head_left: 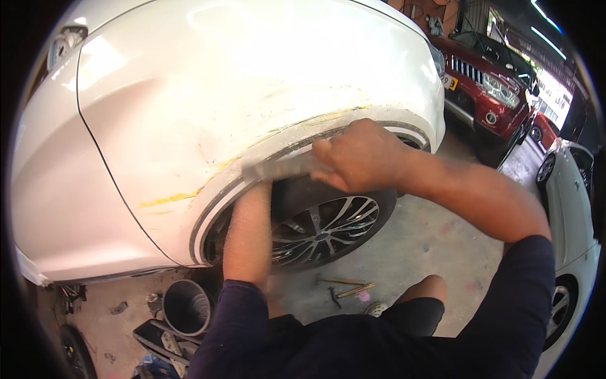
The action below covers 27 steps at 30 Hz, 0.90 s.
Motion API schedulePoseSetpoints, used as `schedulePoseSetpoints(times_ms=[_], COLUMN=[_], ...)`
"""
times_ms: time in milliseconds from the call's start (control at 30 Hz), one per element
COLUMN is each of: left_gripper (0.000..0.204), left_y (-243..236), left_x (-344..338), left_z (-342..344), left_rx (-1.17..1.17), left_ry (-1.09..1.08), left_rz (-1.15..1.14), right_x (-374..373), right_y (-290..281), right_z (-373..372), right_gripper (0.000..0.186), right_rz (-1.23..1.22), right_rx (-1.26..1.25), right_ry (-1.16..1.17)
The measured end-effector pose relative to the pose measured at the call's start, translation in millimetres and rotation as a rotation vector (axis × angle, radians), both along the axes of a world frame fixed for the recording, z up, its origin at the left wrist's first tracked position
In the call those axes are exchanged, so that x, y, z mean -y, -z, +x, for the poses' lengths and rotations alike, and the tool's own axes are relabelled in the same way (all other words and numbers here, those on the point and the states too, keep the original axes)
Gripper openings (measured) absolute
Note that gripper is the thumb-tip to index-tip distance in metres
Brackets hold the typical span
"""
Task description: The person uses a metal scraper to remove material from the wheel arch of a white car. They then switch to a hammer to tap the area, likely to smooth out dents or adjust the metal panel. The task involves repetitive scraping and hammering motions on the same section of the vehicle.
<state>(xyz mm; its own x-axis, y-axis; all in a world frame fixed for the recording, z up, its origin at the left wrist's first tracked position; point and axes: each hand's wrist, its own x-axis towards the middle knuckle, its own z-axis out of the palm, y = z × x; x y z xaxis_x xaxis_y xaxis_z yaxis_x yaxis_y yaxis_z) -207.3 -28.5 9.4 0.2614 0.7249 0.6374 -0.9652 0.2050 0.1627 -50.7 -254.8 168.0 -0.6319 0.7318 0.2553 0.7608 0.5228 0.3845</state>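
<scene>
My right hand is closed around a grey bar-shaped tool, blurred by motion. The tool's far end lies over the front wheel arch edge of a white car. Along the fender above the arch run yellow scrapes and dark scratches. My left forearm reaches up inside the wheel arch, and the fender hides the hand. Below my right hand is the tire with its multi-spoke alloy wheel.
Hammers lie on the concrete floor near my foot. A black bucket stands at lower left, beside a dark tray-like container. A red SUV is parked at far right, and a light-coloured car stands along the right side.
</scene>
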Motion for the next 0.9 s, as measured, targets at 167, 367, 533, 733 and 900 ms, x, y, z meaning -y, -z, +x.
schedulePoseSetpoints(times_ms=[167, 367, 533, 733, 900], left_gripper=[0.067, 0.067, 0.067, 0.068, 0.068], left_y=[3.9, 2.2, 2.5, 9.2, 13.8], left_x=[0.7, -3.6, -2.9, -1.8, 3.5], left_z=[-3.3, -2.3, -4.0, -8.0, -2.5], left_rx=[-0.037, -0.062, -0.073, -0.079, -0.139], left_ry=[-0.029, -0.064, -0.084, -0.108, -0.168], left_rz=[0.0, 0.002, 0.003, -0.017, -0.052], right_x=[-2.1, -4.1, -9.2, -3.6, -0.6], right_y=[3.6, -3.8, -9.6, -6.1, 5.6], right_z=[-3.9, -11.2, -10.8, -9.8, 9.8], right_gripper=[0.044, 0.044, 0.044, 0.045, 0.043], right_rz=[0.177, 0.107, 0.003, 0.019, 0.154], right_rx=[-0.236, -0.172, -0.022, -0.03, -0.18], right_ry=[-0.056, -0.098, -0.048, -0.023, -0.052])
